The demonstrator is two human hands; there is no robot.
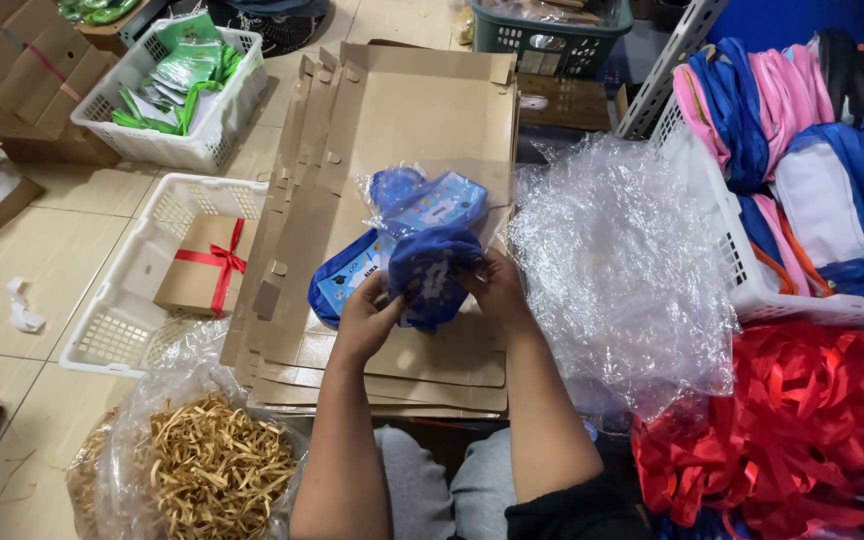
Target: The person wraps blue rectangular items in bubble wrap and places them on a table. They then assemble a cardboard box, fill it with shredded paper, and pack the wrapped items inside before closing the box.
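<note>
My left hand (364, 318) and my right hand (497, 288) both grip a blue printed bag (430, 262) in front of me. A clear plastic wrapper (422, 195) covers the bag's upper part, where a light blue panel shows. The bag hangs over a stack of flat brown cardboard sheets (402, 120) lying on the floor. My left fingers pinch the bag's lower left edge; my right fingers hold its right side.
A white basket (117, 315) with a brown box tied by a red ribbon (214, 262) lies to the left. Shredded paper in a plastic bag (210, 465) sits lower left. Bubble wrap (622, 270), red ribbons (802, 420), and a crate of coloured bags (802, 180) fill the right.
</note>
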